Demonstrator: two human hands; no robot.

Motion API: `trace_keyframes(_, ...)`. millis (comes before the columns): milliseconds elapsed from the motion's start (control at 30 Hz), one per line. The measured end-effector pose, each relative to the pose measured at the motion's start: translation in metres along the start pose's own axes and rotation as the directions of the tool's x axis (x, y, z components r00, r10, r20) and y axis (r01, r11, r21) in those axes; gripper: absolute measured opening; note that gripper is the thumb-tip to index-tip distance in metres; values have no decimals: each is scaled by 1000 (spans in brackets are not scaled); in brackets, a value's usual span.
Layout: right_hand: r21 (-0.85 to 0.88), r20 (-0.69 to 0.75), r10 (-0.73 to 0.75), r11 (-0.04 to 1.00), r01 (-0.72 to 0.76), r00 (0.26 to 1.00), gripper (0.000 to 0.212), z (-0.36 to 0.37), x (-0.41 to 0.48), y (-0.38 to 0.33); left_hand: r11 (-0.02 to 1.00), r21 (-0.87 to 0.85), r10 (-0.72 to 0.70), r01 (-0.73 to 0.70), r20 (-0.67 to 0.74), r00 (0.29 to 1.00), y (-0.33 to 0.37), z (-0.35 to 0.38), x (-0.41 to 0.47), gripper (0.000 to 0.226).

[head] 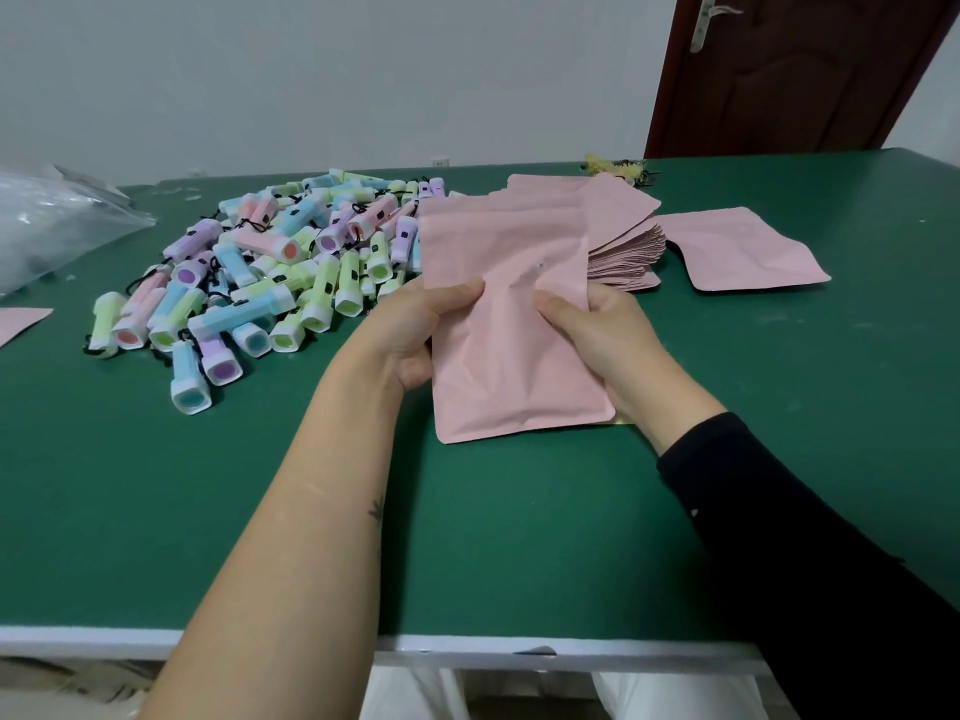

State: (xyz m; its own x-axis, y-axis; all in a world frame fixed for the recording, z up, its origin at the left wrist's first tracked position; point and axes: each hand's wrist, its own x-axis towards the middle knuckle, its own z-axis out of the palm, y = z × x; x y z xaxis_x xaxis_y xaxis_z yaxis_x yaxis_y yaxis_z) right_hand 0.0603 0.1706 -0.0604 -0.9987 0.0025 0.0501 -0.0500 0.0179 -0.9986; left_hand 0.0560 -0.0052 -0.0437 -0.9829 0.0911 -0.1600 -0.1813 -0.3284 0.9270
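A pink flat pouch (511,356) is held up over the green table (260,511), its lower edge near the table top. My left hand (415,330) grips its left edge, thumb on the front. My right hand (597,330) grips the right edge, thumb pressed onto the front near the middle. Behind it lies a stack of several more pink pouches (618,236). A heap of small pastel flashlights (270,267) in pink, blue, green and purple lies to the left of the pouch.
One loose pink pouch (748,252) lies flat at the right. A clear plastic bag (52,220) sits at the far left, with a pink pouch corner (18,324) below it. A yellow and black object (618,168) rests at the far edge. A brown door (795,70) stands behind.
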Motion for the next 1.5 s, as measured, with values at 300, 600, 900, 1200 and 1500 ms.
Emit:
trace_keyframes(300, 116, 36, 65, 991, -69, 997, 22, -3, 1, -3, 994, 104, 28, -31, 28, 999, -5, 8, 0, 14)
trace_keyframes(600, 50, 56, 23, 998, -26, 998, 25, -6, -1, -6, 990, 83, 114, -113, -10, 993, -9, 16, 2, 17)
trace_keyframes(900, 9, 111, 41, 999, -43, 993, 19, -10, 5, 1, 994, 91, 67, -55, -128, 990, -7, 13, 3, 17)
trace_keyframes(1200, 1, 125, 28, 1000, -28, 992, 15, -11, 7, 4, 997, -31, 61, -71, -241, 969, -3, 13, 6, 29)
trace_keyframes(1500, 303, 165, 73, 945, -121, 984, 22, -11, 7, 2, 926, -376, -61, -36, -243, 968, 0, 8, 8, 17)
